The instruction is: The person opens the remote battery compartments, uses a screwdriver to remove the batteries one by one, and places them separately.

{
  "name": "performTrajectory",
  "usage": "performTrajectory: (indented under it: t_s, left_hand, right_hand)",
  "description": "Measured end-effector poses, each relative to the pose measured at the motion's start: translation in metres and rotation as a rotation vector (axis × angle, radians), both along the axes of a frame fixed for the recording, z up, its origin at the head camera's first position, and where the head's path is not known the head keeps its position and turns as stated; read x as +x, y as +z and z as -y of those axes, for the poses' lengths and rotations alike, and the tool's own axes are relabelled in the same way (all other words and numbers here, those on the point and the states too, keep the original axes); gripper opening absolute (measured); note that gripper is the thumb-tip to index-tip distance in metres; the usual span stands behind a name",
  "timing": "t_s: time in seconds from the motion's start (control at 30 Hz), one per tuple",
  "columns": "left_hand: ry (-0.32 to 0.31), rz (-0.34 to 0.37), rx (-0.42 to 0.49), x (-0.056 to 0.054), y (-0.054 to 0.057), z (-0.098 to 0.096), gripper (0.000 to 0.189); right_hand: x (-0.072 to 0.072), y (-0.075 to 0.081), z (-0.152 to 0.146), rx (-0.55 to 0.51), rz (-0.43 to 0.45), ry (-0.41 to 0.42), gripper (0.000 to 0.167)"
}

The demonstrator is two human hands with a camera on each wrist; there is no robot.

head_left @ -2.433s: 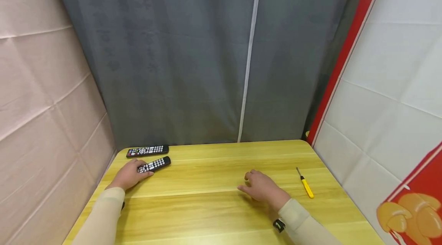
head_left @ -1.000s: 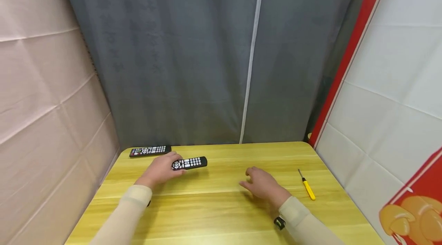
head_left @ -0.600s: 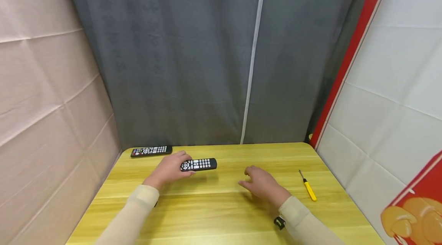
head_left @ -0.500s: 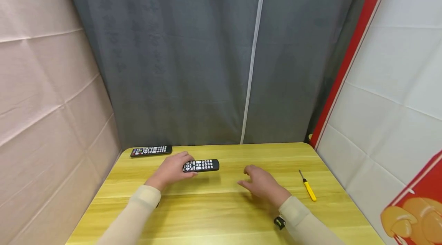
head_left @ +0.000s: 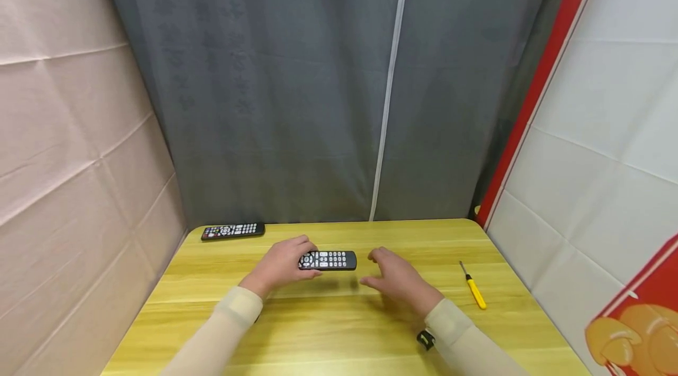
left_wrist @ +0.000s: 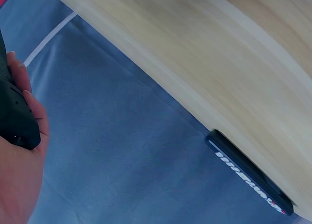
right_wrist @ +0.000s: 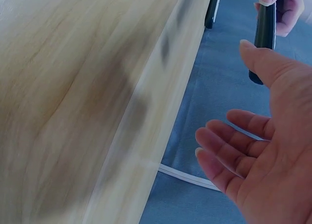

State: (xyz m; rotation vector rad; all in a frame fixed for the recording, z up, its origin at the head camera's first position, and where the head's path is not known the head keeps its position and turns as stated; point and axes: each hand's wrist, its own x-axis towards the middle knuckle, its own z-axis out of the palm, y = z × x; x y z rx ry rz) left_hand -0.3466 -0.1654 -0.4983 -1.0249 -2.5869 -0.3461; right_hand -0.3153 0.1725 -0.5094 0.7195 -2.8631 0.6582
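Observation:
My left hand (head_left: 283,264) grips the near end of a black remote control (head_left: 328,260) with white buttons, fingers on its far edge and thumb on its near edge. The remote is raised over the table, its free end pointing right. Close to that end is my right hand (head_left: 399,280), its fingers loosely bent and nothing between them. In the right wrist view, the right palm (right_wrist: 287,151) faces up with thumb and fingers spread apart, and the held remote (right_wrist: 265,33) shows beyond the thumb. The left wrist view catches the remote's dark underside (left_wrist: 17,114) against the left fingers.
A second black remote (head_left: 233,231) lies at the table's back left corner. A screwdriver (head_left: 473,288) with a yellow handle rests on the right side. The wooden table (head_left: 328,340) meets a grey curtain (head_left: 286,99) behind, with cloth walls on both sides.
My left hand has lifted the remote from the left side of the table and carried it right, toward my right hand. The right hand has shifted only slightly. The head view has turned a little.

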Motion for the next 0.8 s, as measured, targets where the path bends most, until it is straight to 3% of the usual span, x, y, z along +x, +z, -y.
performTrajectory:
  t_s: [0.47,0.8]
  left_hand:
    - [-0.018,0.024,-0.001,0.004,-0.003,-0.026,0.045]
    - [-0.052,0.014,-0.041,0.004,-0.004,-0.043,0.047]
  right_hand:
    - [0.0,0.002,0.005,-0.021,-0.024,0.023,0.059]
    - [0.001,0.005,0.011,-0.059,-0.073,0.145,0.056]
